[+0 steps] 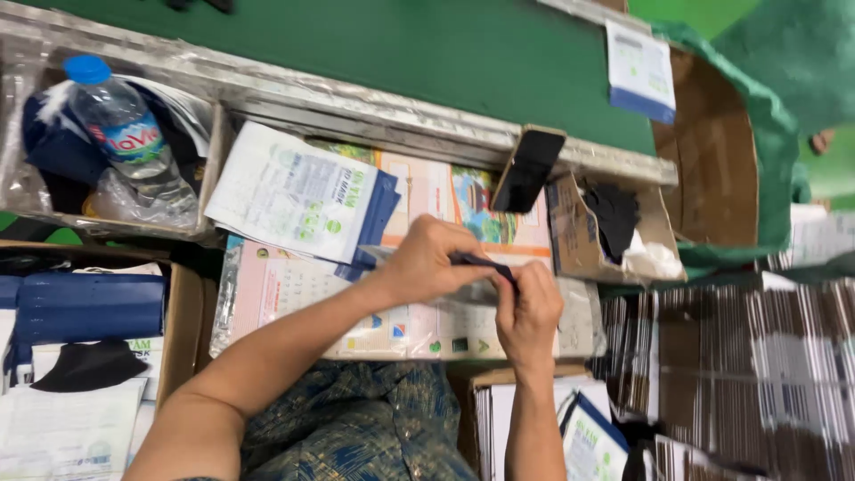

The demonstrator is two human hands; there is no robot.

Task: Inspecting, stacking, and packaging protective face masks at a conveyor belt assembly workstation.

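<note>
1. The person's left hand [427, 263] is curled almost closed, thumb and fingers pinching one end of a thin dark folded fabric piece [485, 263] that looks like a face mask.
2. The right hand [529, 312] meets it from below, fingers bent tight and gripping the other end of the same dark piece, so both hands touch across it.
3. That dark piece sits just above a flat printed sheet with pink and white panels [294, 294], which lies under both hands and serves as my landmark.
4. Up and left of that sheet rests a stack of white printed pouches with blue edges [298, 191], overlapping its corner.
5. Further left of the sheet, a clear plastic water bottle with a blue cap [125, 134] lies in a tray.
6. Just above the sheet's right end, a black smartphone [527, 167] leans on a metal rail.
7. Right of the sheet stands an open brown cardboard box holding dark masks [614, 223].
8. Below and right of the sheet are stacks of flattened packaging [757, 356].
</note>
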